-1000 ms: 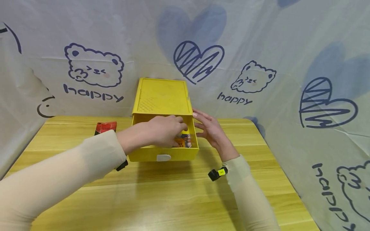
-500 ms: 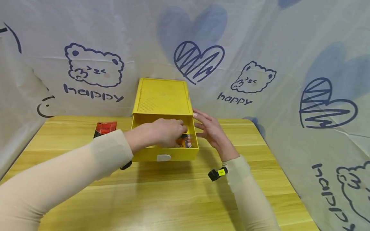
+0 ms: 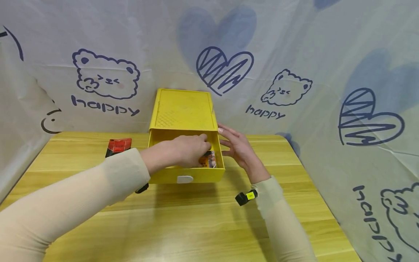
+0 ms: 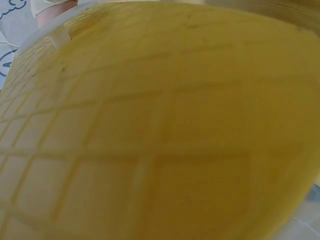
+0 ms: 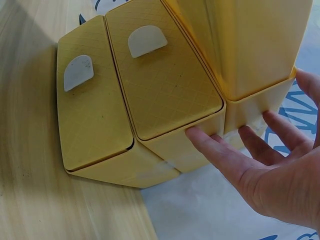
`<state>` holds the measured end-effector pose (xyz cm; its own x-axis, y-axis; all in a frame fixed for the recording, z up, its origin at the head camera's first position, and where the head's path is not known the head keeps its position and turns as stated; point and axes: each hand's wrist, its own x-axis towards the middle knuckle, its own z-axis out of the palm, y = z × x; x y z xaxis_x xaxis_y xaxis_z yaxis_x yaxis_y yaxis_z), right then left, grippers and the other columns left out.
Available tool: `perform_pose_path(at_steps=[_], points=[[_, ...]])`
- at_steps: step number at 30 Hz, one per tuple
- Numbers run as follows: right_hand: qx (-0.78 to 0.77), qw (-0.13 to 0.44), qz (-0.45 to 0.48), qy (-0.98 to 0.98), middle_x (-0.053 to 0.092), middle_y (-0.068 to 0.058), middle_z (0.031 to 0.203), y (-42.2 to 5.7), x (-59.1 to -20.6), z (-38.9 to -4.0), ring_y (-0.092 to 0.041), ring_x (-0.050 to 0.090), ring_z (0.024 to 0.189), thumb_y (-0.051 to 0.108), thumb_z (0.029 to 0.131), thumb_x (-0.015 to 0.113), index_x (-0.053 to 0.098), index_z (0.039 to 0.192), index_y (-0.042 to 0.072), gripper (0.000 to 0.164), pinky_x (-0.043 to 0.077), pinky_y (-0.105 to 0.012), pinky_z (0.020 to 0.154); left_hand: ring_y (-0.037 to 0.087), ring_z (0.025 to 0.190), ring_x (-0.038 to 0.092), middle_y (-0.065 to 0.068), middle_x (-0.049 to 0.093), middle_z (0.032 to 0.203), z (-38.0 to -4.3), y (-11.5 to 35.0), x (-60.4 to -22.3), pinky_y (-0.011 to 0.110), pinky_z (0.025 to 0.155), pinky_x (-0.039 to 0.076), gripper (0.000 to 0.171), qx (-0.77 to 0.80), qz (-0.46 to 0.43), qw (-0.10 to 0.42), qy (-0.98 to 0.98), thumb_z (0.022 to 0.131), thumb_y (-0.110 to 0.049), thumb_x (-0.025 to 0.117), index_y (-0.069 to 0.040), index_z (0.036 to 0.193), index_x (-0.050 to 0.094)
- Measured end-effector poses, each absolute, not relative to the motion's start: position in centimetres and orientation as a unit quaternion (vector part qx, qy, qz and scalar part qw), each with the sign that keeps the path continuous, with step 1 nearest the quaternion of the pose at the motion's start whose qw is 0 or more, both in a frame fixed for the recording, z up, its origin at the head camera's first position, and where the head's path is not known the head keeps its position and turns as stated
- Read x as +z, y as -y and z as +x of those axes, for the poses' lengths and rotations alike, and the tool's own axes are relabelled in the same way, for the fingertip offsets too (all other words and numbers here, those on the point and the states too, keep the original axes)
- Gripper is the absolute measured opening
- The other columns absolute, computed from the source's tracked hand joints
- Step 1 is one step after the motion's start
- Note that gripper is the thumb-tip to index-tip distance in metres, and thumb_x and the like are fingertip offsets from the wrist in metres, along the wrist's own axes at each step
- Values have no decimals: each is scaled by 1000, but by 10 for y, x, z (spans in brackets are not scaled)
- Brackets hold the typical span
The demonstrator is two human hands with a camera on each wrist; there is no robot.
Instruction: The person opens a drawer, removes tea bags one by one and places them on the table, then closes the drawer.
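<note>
Yellow plastic cabinet (image 3: 184,109): lower drawers (image 5: 170,85) hidden in head view.
Left hand (image 3: 186,150): inside open yellow drawer (image 3: 206,177); grip cannot be told.
Right hand (image 3: 240,151): straight fingers touching cabinet.
Red-black packet (image 3: 119,145): partly behind cream sleeve (image 3: 114,174).
Multicoloured printed item (image 3: 212,160): in drawer, partly covered.

Two hands (image 3: 239,149), one yellow cabinet (image 3: 183,109), three drawers (image 5: 167,85), one red packet (image 3: 119,145)

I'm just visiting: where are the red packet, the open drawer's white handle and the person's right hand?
Red packet (image 3: 119,145): head view, on its red upper part.
White handle (image 3: 185,179): head view, middle of its front.
Right hand (image 3: 240,149): head view, middle of the hand.
</note>
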<state>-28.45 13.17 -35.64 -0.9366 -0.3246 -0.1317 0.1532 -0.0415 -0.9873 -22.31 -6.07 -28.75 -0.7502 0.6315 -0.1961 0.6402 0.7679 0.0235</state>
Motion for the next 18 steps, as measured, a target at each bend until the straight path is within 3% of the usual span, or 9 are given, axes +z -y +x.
perform_pose_path(at_steps=[10, 18], points=[[-717, 163, -64, -674, 52, 1, 136, -131, -357, -285, -27, 54, 118, 47, 81, 70, 56, 133, 25, 58, 51, -49, 87, 15, 80, 55, 9, 47, 110, -224, 62, -289, 26, 64, 49, 45, -2, 341, 80, -937, 82, -33, 74, -6, 115, 59], [-715, 159, -62, -678, 51, 1, 136, -131, -357, -284, -27, 55, 118, 46, 82, 70, 55, 134, 24, 58, 51, -48, 87, 15, 87, 53, 8, 45, 114, -223, 65, -289, 27, 72, 50, 56, 26, 336, 73, -939, 80, -36, 76, -8, 120, 49]])
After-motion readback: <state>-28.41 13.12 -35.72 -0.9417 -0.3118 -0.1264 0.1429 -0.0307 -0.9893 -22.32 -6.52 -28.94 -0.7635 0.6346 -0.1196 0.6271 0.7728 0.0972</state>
